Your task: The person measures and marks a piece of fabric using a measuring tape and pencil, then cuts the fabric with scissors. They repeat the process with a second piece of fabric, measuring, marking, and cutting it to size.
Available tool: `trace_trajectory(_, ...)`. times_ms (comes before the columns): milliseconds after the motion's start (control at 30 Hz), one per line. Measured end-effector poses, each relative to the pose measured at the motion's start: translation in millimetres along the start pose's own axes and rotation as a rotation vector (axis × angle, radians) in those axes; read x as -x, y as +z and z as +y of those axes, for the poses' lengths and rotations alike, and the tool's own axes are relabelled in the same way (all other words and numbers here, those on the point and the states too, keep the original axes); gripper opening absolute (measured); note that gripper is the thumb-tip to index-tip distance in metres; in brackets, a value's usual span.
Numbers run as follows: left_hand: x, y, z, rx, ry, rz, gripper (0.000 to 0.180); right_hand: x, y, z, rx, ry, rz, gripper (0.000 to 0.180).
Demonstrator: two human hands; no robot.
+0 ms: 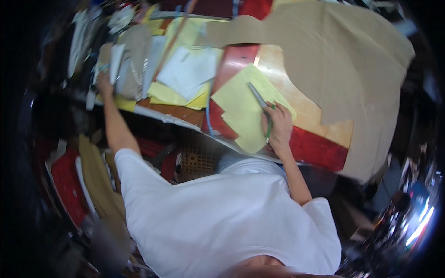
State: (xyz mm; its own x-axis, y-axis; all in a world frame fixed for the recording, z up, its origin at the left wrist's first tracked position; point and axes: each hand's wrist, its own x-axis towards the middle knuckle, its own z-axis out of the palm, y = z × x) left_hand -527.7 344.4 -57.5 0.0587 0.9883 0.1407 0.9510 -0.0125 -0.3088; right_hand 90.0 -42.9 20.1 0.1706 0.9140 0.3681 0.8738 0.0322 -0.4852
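A pair of scissors (257, 96) with green handles is in my right hand (280, 124), its grey blades pointing away and to the left. Beneath them lies a yellow paper sheet (242, 111) with a stepped left edge. My left hand (105, 85) reaches out to the far left, at the near end of a tan roll (104, 54) with a teal tie round it. Its fingers are too blurred and small to make out, so whether they grip the roll cannot be told.
A large brown paper piece (338, 60) with curved edges covers the table's right side. White sheets (187, 69) and yellow sheets (171, 95) lie left of centre. Several plastic-wrapped bundles (134, 60) fill the far left. Folded fabric (92, 171) sits below the table edge.
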Motion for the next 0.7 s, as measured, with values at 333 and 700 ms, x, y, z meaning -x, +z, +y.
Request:
trace_trajectory(333,47,-96,138,0.827,-0.094,0.472,0.053,-4,0,-1,-0.034,-0.002,0.042,0.030)
trace_trajectory(700,299,-407,342,2.194,0.591,0.814,0.021,-4,1,-3,-0.156,0.047,0.009,0.023)
